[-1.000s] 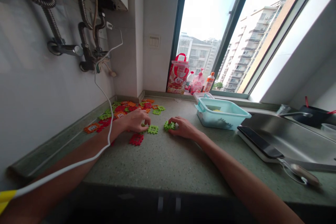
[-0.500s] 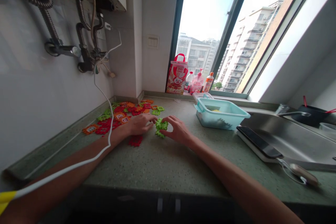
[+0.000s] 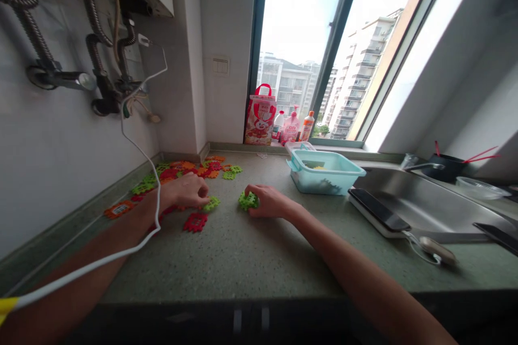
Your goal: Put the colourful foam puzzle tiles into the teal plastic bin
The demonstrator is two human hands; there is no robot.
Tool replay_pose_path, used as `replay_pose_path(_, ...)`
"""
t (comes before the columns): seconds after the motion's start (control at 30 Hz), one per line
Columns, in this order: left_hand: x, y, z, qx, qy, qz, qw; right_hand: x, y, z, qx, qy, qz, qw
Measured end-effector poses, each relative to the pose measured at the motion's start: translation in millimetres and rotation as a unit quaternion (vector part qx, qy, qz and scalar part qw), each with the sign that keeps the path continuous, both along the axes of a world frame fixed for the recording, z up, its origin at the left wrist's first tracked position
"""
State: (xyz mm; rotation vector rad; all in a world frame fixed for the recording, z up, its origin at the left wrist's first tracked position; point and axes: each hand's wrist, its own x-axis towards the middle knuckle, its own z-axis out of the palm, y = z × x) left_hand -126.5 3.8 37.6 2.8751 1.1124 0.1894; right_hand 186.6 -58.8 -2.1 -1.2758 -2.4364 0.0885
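My right hand is curled round a green interlocking plastic piece just above the counter, its thumb and fingers on the piece's right side. It looks like more than one layer, partly covered by the fingers. To the left, my left hand is closed, with its fingertips at the edge of a flat green notched piece. Just below that hand lies a red notched piece. Behind and under the left wrist spreads a pile of red, orange and green pieces, partly hidden by the arm.
A light-blue plastic box stands right of my hands, with a few pieces inside. Past it are a phone and a steel sink. A white cable hangs across my left forearm. Bottles and a red bag line the windowsill.
My left hand has moved left, away from the right hand, and is now at a green piece near the pile. My right hand keeps its green piece. The view has turned slightly right.
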Motion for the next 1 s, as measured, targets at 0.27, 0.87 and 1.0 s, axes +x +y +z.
replay_pose_path(0.27,27.5,-19.8,-12.9,0.008,-0.056,-0.128,0.990,47.0,21.7,-2.4,0.003,0.067,-0.039,0.997)
replay_pose_path(0.87,18.9,12.1,-31.6,0.144,-0.099,0.003,0.985,15.9,-2.1,7.7,-0.094,0.030,0.053,0.994)
replay_pose_path(1.0,17.3,23.8,-42.5,0.070,-0.093,0.020,0.993,10.0,-4.1,8.2,-0.080,0.029,0.038,0.996)
